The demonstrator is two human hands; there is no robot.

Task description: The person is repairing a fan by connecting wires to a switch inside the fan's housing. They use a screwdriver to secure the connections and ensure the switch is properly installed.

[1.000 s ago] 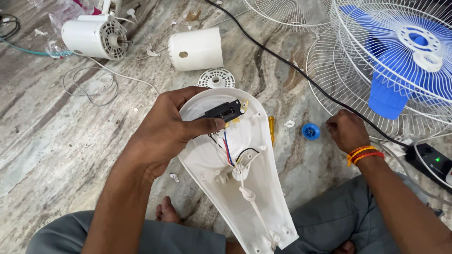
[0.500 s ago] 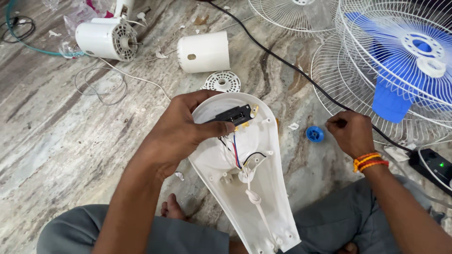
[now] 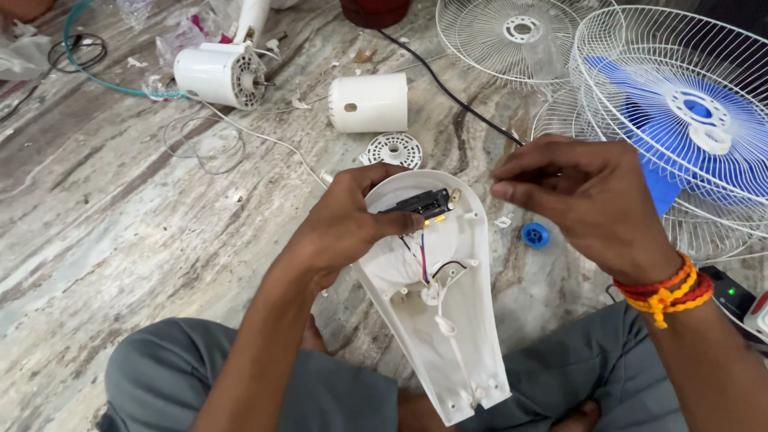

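Note:
My left hand (image 3: 344, 228) grips the wide upper end of a white plastic fan housing (image 3: 460, 336), which rests tilted over my lap with its open inside facing up. My thumb presses on a black switch block (image 3: 422, 205) set in the housing, and thin coloured wires (image 3: 423, 258) run down from the block. Raised just right of the housing's top is my right hand (image 3: 592, 204), with its fingertips pinched together. Whether anything sits between them is hidden. A small blue cap (image 3: 534, 234) lies on the floor under that hand.
On the marble floor lie a white cylinder cover (image 3: 368, 102), a round perforated disc (image 3: 394, 150), a fan motor (image 3: 218, 75) with loose wire, and a black cable (image 3: 448, 88). Wire fan guards and a blue blade (image 3: 688, 120) fill the right. A power strip (image 3: 732, 292) is at my right wrist.
My right hand has lifted off the floor near the blue cap and come up toward the housing's top, fingers pinched. My left hand keeps its hold on the housing.

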